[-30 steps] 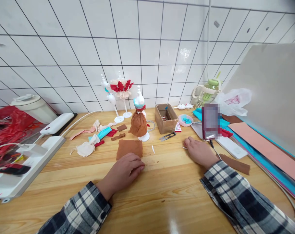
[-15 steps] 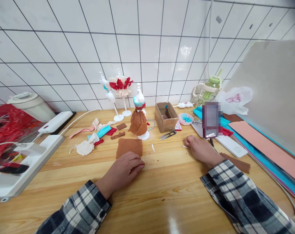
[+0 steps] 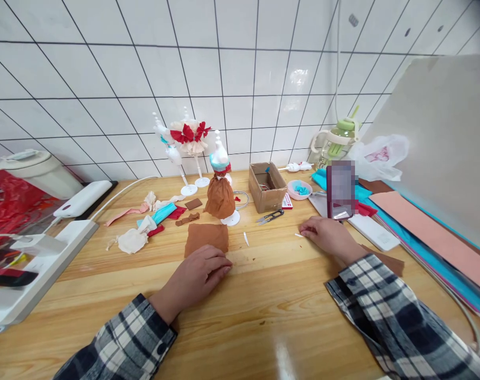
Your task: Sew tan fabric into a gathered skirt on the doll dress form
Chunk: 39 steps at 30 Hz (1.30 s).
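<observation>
L hand (image 3: 196, 272) palm-down at brown fabric pc (image 3: 206, 238). R hand (image 3: 327, 235) curled nr white sliver (image 3: 298, 235); can't tell if either grips.

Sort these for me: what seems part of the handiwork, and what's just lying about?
Probably in the work:
brown cloth, at the left hand
little mannequin in a brown skirt
small scissors
turquoise scrap

Probably just lying about:
green-lidded bottle
plastic bag
power strip

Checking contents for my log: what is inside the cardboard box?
A small blue scrap shows high inside the cardboard box; thin, indistinct items lie lower. The box's walls hide the rest.
</observation>
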Motion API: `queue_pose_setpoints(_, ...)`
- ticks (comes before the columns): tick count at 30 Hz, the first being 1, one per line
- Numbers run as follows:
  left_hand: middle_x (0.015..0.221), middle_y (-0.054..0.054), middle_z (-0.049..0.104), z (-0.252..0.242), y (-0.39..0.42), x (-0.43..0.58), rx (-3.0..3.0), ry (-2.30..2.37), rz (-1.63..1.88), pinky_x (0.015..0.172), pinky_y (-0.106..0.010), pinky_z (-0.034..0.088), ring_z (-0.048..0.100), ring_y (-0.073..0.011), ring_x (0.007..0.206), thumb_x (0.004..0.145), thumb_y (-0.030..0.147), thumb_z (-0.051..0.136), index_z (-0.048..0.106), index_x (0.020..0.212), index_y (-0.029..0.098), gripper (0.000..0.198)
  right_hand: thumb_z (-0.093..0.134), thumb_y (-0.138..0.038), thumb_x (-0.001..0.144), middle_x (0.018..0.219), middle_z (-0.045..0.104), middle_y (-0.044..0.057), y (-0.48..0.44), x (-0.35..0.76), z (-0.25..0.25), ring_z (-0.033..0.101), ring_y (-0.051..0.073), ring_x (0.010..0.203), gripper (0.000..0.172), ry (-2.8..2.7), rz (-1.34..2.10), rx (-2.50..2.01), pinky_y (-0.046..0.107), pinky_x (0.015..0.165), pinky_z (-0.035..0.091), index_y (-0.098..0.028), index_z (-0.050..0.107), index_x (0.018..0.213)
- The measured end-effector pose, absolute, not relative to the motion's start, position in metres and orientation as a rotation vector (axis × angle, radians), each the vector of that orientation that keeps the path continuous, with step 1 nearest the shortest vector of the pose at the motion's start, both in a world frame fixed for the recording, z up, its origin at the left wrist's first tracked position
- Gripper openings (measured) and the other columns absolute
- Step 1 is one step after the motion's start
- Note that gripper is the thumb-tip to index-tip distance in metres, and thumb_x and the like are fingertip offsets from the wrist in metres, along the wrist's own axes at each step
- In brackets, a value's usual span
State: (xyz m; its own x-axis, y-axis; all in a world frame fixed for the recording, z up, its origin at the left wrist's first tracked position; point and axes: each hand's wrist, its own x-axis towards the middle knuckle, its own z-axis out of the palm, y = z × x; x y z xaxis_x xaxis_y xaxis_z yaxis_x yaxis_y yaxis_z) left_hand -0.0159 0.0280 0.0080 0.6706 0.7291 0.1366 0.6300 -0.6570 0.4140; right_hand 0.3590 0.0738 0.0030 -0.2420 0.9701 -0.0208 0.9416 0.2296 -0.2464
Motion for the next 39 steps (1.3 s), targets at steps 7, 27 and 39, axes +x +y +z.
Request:
queue_pose_setpoints(7, 0.096, -0.007, 0.066, 0.008, 0.028, -0.015, 2.56, 1.077, 0.417, 0.082, -0.033, 0.046, 0.057, -0.0191, 0.093, 0.094, 0.03, 0.044, 0.068, 0.1, 0.022, 0.026, 0.043, -0.03, 0.092, 0.094, 0.066, 0.006, 0.068, 0.342, 0.006, 0.062, 0.017, 0.079, 0.022, -2.493, 0.057, -1.948, 0.025, 0.059, 0.035, -0.02, 0.063, 0.091)
queue_pose_setpoints(27, 0.1, -0.007, 0.065, 0.008, 0.026, -0.014, 2.549, 1.099, 0.547, 0.086, -0.034, 0.046, 0.056, -0.0197, 0.096, 0.093, 0.028, 0.046, 0.067, 0.104, 0.022, 0.025, 0.034, -0.023, 0.093, 0.091, 0.056, 0.005, 0.065, 0.328, 0.003, 0.053, 0.018, 0.081, 0.013, -2.247, 0.378, -1.563, 0.029, 0.072, 0.041, -0.021, 0.045, 0.088)
queue_pose_setpoints(39, 0.117, -0.009, 0.059, 0.012, 0.005, 0.044, 2.117, 1.189, 0.819, 0.098, -0.046, 0.041, 0.05, -0.0258, 0.115, 0.093, 0.044, 0.043, 0.069, 0.104, 0.024, 0.035, 0.039, -0.016, 0.093, 0.089, 0.054, 0.003, 0.026, 0.259, 0.024, 0.051, 0.016, 0.077, 0.01, -2.4, 0.602, -1.144, 0.028, 0.068, 0.039, -0.02, 0.047, 0.088)
